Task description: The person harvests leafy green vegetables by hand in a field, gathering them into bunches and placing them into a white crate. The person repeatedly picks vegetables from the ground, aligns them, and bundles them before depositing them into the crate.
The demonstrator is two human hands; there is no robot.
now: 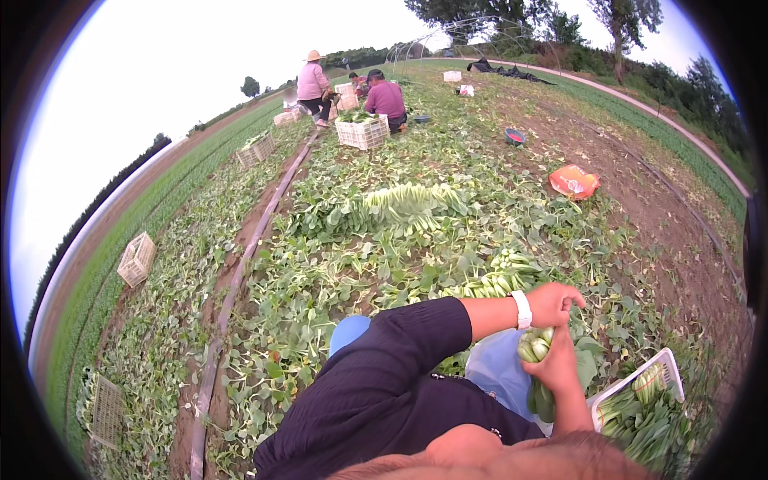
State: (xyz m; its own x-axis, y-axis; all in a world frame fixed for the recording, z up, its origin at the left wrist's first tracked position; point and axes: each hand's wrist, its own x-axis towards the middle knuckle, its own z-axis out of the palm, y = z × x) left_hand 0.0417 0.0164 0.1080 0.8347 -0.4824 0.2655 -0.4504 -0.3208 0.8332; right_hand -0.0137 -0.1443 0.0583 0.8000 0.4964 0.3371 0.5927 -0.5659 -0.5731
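Observation:
My right hand (555, 363) is closed around a bunch of leafy greens with pale green stalks (534, 345), probably bok choy, its dark leaves hanging down. Just above it is my left hand (558, 305), a white band on its wrist and its fingers curled; whether they pinch anything small cannot be told. The two hands touch or nearly touch. Light blue plastic (498, 366) lies across my lap. On my right, a white plastic crate (675, 375) holds greens, some tied in bundles. More pale-stalked greens (498, 282) lie on the ground beyond my left forearm.
A long row of greens (408, 201) lies ahead on leaf-littered soil. Farther off, several people work around a filled crate (363, 133). An orange bag (574, 182) and a blue basin (515, 137) lie at right. An empty crate (137, 259) and a flat hose (240, 273) are at left.

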